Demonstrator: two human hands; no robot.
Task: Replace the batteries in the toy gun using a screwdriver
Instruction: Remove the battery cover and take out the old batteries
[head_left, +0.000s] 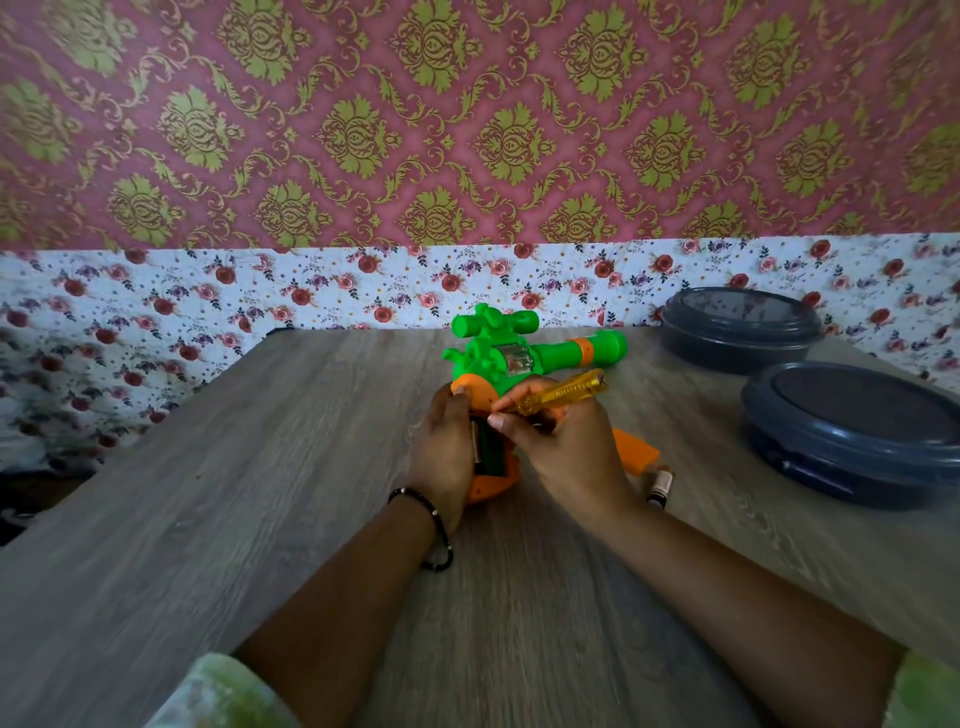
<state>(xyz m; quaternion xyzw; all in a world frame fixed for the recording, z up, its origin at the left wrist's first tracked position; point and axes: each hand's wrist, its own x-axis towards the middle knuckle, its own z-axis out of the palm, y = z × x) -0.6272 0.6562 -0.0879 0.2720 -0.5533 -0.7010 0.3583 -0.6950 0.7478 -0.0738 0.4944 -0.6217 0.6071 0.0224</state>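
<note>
Item: green and orange plastic toy gun (511, 358), lying on its side at the middle of the grey wood-grain tabletop (260, 493), barrel pointing right, orange grip toward the person. The battery compartment in the grip is uncovered; a dark green interior with a metal-ended cell shows between the two hands.

Left hand (444, 452): fingers curled round the left edge of the orange grip, thumb tip pressed on its upper end. A black beaded bracelet (436, 530) sits on this wrist.

Right hand (558, 441): thumb and fingers pinching a transparent yellow-handled screwdriver (563, 392), handle slanting up to the right across the gun body. Its tip is hidden behind the fingers.

Obstructions: both hands cover most of the grip and compartment.

Adjacent: flat orange plastic cover piece (636, 449), just right of the right hand; a small cylindrical battery (661, 483) beside it. Two round dark blue lidded containers (852, 431) stand at the table's right edge, well apart from the gun.
</note>
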